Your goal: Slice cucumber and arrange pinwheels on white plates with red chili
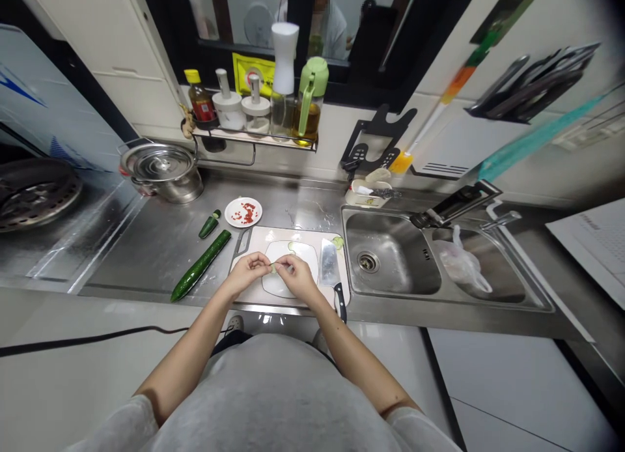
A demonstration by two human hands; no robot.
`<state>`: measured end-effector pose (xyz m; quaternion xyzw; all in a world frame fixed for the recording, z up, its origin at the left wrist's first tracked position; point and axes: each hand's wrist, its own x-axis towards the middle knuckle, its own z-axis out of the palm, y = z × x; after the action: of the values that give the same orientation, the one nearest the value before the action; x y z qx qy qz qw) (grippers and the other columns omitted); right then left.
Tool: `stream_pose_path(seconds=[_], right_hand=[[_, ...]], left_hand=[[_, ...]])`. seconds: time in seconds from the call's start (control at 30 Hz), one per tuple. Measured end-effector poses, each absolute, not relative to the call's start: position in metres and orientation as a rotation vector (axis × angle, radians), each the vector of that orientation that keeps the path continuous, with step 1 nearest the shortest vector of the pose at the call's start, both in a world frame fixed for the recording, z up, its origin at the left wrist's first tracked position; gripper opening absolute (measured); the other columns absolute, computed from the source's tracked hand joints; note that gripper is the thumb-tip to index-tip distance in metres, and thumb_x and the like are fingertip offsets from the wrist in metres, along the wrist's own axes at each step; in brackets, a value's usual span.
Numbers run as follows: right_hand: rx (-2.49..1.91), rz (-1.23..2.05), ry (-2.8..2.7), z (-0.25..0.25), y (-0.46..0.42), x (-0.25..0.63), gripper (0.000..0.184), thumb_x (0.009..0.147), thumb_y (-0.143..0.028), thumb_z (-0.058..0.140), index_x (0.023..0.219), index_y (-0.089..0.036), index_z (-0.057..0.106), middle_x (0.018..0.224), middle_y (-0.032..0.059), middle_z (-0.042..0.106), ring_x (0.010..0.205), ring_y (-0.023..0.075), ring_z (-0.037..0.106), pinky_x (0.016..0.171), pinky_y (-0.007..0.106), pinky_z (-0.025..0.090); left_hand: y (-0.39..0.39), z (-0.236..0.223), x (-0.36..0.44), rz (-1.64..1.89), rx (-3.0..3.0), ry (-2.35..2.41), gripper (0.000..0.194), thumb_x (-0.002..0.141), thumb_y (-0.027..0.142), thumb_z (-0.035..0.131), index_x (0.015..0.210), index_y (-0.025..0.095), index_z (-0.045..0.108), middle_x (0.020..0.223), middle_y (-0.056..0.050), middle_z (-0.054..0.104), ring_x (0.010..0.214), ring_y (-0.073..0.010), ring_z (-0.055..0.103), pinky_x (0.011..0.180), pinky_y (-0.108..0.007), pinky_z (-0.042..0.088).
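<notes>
Head view: left hand [251, 270] and right hand [295, 277], close together, pinched a green slice [273, 267] over plate [308, 254], near frame centre. Judged step: two-handed slice handling; next move likely needed light pressure.

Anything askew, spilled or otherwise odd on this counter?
Mainly the broad-bladed kitchen knife: its black handle sticks out past the near edge of the cutting board, on the person's side, where it might get knocked. Wet-looking marks also show on the steel counter behind the board. Nothing appears broken.
</notes>
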<state>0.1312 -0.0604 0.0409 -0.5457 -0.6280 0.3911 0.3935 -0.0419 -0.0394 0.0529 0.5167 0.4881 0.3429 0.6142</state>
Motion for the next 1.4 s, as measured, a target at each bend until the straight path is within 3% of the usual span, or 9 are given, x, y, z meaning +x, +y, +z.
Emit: stream_pose_path(seconds=[0.33, 0.5, 0.63, 0.73, 0.83, 0.97, 1.17, 1.4], right_hand=[[-1.414, 1.275, -1.301, 0.043, -0.061, 0.132, 0.011, 0.07, -0.028, 0.058, 0.066, -0.018, 0.061, 0.066, -0.0008, 0.063, 0.065, 0.012, 0.055, 0.064, 0.024, 0.043], [-1.439, 1.582, -0.985, 0.048, -0.059, 0.132, 0.013, 0.066, -0.03, 0.059, 0.063, -0.018, 0.059, 0.057, -0.001, 0.058, 0.052, 0.0098, 0.05, 0.046, 0.019, 0.034], [-1.394, 1.72, -0.852, 0.05, -0.06, 0.132, 0.014, 0.065, -0.031, 0.058, 0.063, -0.017, 0.058, 0.057, -0.0004, 0.058, 0.05, 0.0095, 0.05, 0.042, 0.018, 0.032], [-1.422, 1.663, -0.877, 0.049, -0.061, 0.132, 0.013, 0.065, -0.03, 0.057, 0.063, -0.018, 0.057, 0.058, -0.0007, 0.058, 0.052, 0.0102, 0.051, 0.042, 0.018, 0.032], [-1.428, 1.499, -1.048, 0.045, -0.066, 0.135, 0.011, 0.066, -0.028, 0.055, 0.063, -0.018, 0.058, 0.059, -0.0013, 0.058, 0.058, 0.0113, 0.053, 0.047, 0.019, 0.036], [-1.365, 1.32, -1.341, 0.042, -0.075, 0.141, 0.012, 0.072, -0.025, 0.054, 0.067, -0.018, 0.063, 0.069, -0.0005, 0.064, 0.071, 0.0129, 0.057, 0.064, 0.023, 0.043], [-1.378, 1.184, -1.545, 0.043, -0.081, 0.144, 0.015, 0.076, -0.019, 0.053, 0.068, -0.019, 0.065, 0.073, 0.0006, 0.066, 0.078, 0.014, 0.059, 0.064, 0.022, 0.04], [-1.404, 1.157, -1.47, 0.038, -0.079, 0.145, 0.014, 0.078, -0.025, 0.056, 0.067, -0.018, 0.063, 0.075, 0.0013, 0.065, 0.077, 0.0147, 0.058, 0.066, 0.024, 0.041]], left_hand=[[-0.043, 0.052, -0.038, 0.759, 1.639, 1.258, 0.015, 0.075, 0.033, 0.062, 0.081, 0.019, 0.062, 0.069, 0.001, 0.059, 0.064, -0.0126, 0.051, 0.064, -0.025, 0.042], [-0.047, 0.065, -0.035, 0.713, 1.987, 1.33, 0.01, 0.08, 0.025, 0.055, 0.08, 0.021, 0.064, 0.082, -0.003, 0.065, 0.077, -0.0174, 0.055, 0.079, -0.031, 0.044], [-0.05, 0.061, -0.032, 0.752, 2.01, 1.333, 0.011, 0.08, 0.025, 0.055, 0.081, 0.022, 0.065, 0.09, -0.005, 0.066, 0.089, -0.0197, 0.058, 0.086, -0.032, 0.044], [-0.056, 0.049, -0.029, 0.812, 1.749, 1.416, 0.013, 0.078, 0.032, 0.058, 0.083, 0.021, 0.063, 0.08, -0.003, 0.064, 0.074, -0.0166, 0.057, 0.075, -0.03, 0.045], [-0.063, 0.038, -0.026, 0.805, 1.253, 1.356, 0.029, 0.078, 0.046, 0.057, 0.088, 0.019, 0.058, 0.065, 0.0, 0.06, 0.055, -0.0119, 0.05, 0.055, -0.024, 0.038], [-0.071, 0.034, -0.022, 0.665, 0.78, 1.146, 0.048, 0.074, 0.059, 0.061, 0.098, 0.019, 0.054, 0.071, 0.0, 0.063, 0.05, -0.0081, 0.048, 0.046, -0.019, 0.027], [-0.072, 0.039, -0.018, 0.671, 0.735, 1.114, 0.05, 0.064, 0.046, 0.074, 0.102, 0.019, 0.056, 0.07, 0.001, 0.06, 0.057, -0.0087, 0.053, 0.049, -0.018, 0.033], [-0.068, 0.04, -0.016, 0.778, 0.83, 1.124, 0.051, 0.06, 0.038, 0.077, 0.104, 0.019, 0.058, 0.064, 0.006, 0.054, 0.055, -0.0071, 0.05, 0.048, -0.017, 0.031]])
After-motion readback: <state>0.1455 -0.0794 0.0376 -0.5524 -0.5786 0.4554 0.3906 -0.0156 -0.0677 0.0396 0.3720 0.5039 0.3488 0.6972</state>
